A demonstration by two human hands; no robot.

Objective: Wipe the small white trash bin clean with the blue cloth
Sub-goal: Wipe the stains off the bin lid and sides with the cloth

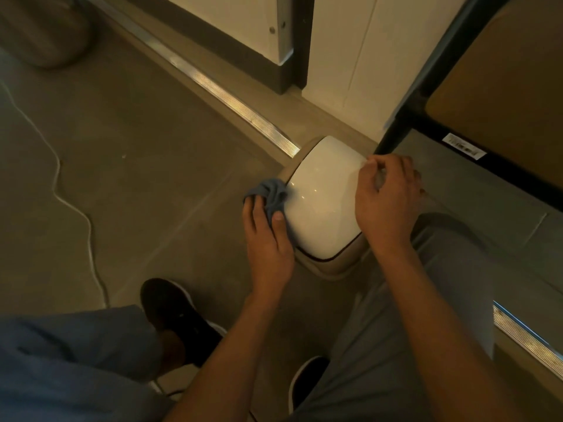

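Both forearms were bare, without sleeves or jewellery. Below the left hand [268, 239] sat a black shoe with white sole [179, 315] and blue trousers [76, 360]; below the right hand [387, 202], grey fabric [396, 330].

A thin white cable [58, 181] snakes across the grey floor [137, 141]. A ribbed metal strip [213, 89] runs diagonally along the white wall [344, 56]. Black shoes [179, 318] stand on the floor. At right, a black frame [426, 86] borders a brown panel [502, 80].

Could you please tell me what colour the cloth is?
Blue; the cloth shows best in the head view.
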